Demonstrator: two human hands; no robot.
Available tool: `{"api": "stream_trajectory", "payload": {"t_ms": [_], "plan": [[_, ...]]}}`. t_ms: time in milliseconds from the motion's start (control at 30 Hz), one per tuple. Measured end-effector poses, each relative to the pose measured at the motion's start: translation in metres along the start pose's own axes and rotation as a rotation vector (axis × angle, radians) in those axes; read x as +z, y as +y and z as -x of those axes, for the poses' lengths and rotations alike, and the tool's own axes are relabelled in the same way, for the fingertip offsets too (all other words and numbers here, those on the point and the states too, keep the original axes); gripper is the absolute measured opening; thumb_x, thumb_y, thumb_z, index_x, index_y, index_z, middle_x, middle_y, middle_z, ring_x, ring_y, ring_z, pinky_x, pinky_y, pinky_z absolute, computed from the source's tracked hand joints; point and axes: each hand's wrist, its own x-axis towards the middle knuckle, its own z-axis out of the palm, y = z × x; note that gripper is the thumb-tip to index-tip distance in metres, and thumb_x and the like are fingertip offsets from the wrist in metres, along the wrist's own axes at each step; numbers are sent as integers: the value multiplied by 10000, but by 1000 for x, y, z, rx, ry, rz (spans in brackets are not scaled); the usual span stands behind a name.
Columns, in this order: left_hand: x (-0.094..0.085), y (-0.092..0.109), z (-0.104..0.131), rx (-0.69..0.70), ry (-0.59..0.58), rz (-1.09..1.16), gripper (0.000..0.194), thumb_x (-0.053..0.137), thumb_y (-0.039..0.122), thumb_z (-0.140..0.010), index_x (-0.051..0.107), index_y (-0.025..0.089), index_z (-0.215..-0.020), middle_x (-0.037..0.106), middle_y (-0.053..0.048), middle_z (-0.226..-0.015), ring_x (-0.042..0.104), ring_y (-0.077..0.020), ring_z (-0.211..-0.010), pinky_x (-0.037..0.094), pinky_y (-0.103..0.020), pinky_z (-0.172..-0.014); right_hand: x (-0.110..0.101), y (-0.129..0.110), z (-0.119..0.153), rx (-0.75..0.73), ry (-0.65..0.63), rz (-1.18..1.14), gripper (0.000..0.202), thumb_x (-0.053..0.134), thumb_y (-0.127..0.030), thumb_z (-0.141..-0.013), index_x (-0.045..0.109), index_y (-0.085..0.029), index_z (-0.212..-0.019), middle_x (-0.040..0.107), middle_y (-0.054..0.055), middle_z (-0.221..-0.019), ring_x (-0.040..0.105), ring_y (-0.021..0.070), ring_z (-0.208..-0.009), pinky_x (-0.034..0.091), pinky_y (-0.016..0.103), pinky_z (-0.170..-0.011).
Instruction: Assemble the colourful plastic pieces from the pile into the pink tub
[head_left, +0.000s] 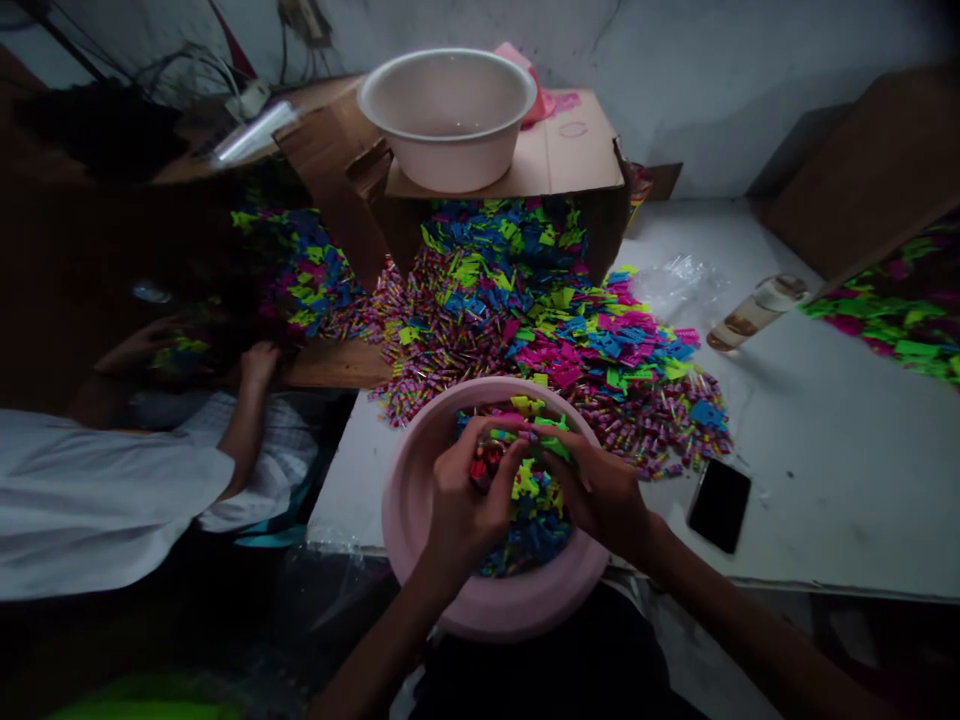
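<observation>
Above a pink basin, my two hands meet with their fingertips close together. My left hand is closed around a few small striped tubes, and something red shows in its palm. My right hand pinches a bright green flat plastic piece against the end of a tube; whether the two are joined cannot be made out. Inside the basin, below the hands, lie many yellow, blue and green plastic pieces. My fingers partly hide them.
Behind the basin spreads a heap of striped tubes and coloured pieces, spilling from a cardboard box. A white basin stands on that box. Rightward are a phone and a bottle. A co-worker's arm is at left.
</observation>
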Motion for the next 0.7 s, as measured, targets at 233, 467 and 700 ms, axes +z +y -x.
{"api": "stream_trajectory", "payload": {"t_ms": [233, 467, 700], "plan": [[0, -4, 0, 18, 41, 40, 117, 650, 237, -933, 688, 219, -1042, 729, -34, -964, 682, -170, -839, 535, -253, -768, -4, -2, -11, 180, -85, -144, 343, 525, -223, -1008, 580, -290, -1339, 731, 57, -1235, 754, 210, -989, 598, 302, -853], [-6, -2, -5, -105, -33, 147, 112, 657, 266, -926, 702, 214, -1014, 737, -31, -958, 671, -163, -805, 516, -233, -736, -1, 1, -1, 47, -37, -29, 404, 505, -176, -1004, 542, -285, -1391, 744, 72, -1202, 732, 237, -1070, 582, 336, -918], [-10, -8, -8, -217, -108, 186, 173, 665, 369, -912, 705, 216, -980, 668, -10, -697, 639, -185, -670, 495, -250, -593, 5, 3, 3, 96, -78, -76, 347, 495, -220, -1007, 592, -277, -1335, 755, 72, -1149, 741, 233, -1008, 583, 342, -895]]}}
